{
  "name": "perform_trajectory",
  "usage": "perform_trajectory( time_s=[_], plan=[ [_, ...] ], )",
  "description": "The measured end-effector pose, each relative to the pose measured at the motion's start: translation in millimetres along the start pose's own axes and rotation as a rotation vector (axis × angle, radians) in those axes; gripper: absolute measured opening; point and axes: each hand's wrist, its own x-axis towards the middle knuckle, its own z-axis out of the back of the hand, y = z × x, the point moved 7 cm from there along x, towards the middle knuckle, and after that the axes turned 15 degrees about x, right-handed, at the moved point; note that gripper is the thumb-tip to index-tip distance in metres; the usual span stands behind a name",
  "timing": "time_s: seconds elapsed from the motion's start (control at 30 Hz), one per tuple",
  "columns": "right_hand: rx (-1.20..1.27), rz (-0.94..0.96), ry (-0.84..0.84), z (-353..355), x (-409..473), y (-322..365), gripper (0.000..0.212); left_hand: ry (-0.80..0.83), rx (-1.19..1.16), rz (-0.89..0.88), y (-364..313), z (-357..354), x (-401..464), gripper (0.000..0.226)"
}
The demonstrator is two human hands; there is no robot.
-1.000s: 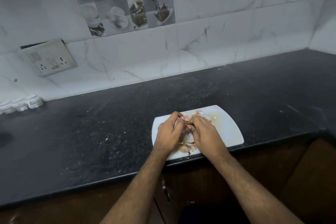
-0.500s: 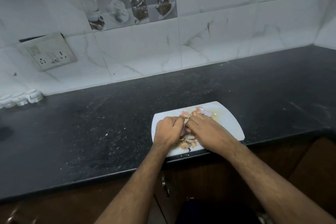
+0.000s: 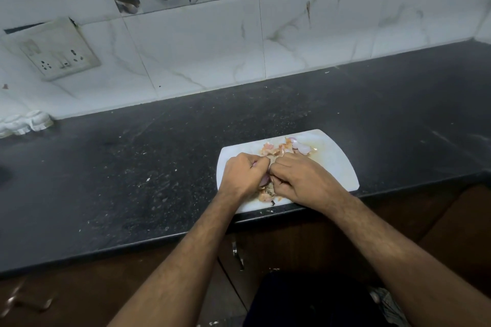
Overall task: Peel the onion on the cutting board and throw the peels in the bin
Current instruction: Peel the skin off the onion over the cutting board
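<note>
Peeling on the board, scraps close to the edge

Both hands work over the board (image 3: 334, 164): the left hand (image 3: 243, 176) curls tight round the onion (image 3: 264, 180), of which only a purple sliver shows, and the right hand (image 3: 305, 180) pinches at its skin, though the fingertips are hidden. Peels (image 3: 276, 150) lie on the board's far side, more on its near side. A hard tug may flick scraps off the near edge, or slip the onion loose. No bin shows.

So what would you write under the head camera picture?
Both hands, left hand and right hand, peel an onion over a white cutting board scattered with peels.
</note>
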Motion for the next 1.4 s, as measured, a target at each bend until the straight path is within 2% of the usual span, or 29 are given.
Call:
perform_trajectory(
  time_s=[0.17, 0.37, 0.5, 0.63, 0.8, 1.0, 1.2, 1.4],
  plan=[
    [0.042, -0.095, -0.178, -1, 0, -1, 0.014, -0.036, -0.030, 0.032, 4, 0, 4, 0.039],
    [0.120, -0.344, -0.255, -10, -1, -7, 0.023, -0.095, -0.009, 0.073, 4, 6, 3, 0.046],
    [0.252, -0.589, -0.470, 11, -7, -44, 0.024, -0.070, 0.022, 0.053, 5, 5, -4, 0.048],
    [0.244, -0.495, -0.336, 3, 4, -29, 0.019, -0.119, -0.112, 0.146, 17, 8, -3, 0.045],
    [0.312, -0.501, -0.395, 7, -4, -31, 0.012, -0.071, -0.286, 0.171, 29, -2, 5, 0.038],
    [0.404, -0.435, -0.451, 12, -5, -28, 0.010, -0.096, -0.268, 0.119, 22, 1, 3, 0.035],
    [0.610, -0.357, -0.349, 7, -3, -19, 0.015, -0.087, -0.261, 0.108, 22, -1, 5, 0.035],
    [0.668, -0.352, -0.363, 8, -4, -21, 0.010, -0.022, -0.275, 0.094, 25, -8, 7, 0.039]
  ],
)
